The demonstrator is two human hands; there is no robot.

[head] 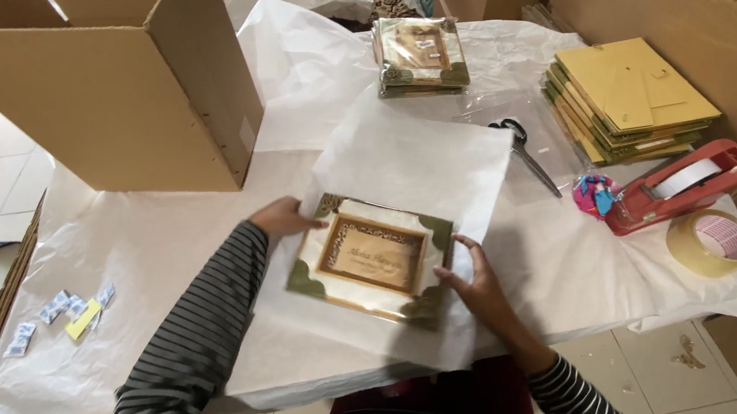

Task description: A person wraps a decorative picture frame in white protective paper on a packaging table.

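A green and gold picture frame (371,256) lies flat on a sheet of white tissue paper (409,162) in the middle of the table. My left hand (280,216) rests on the frame's far left corner. My right hand (475,280) holds its near right edge, thumb up along the side. Both sleeves are black and grey striped.
A big open cardboard box (119,96) stands at the back left. A wrapped stack of frames (419,53) sits at the back, another stack with yellow backs (633,100) at right. Scissors (521,149), a red tape dispenser (677,186), a tape roll (712,242) and small packets (68,312) lie around.
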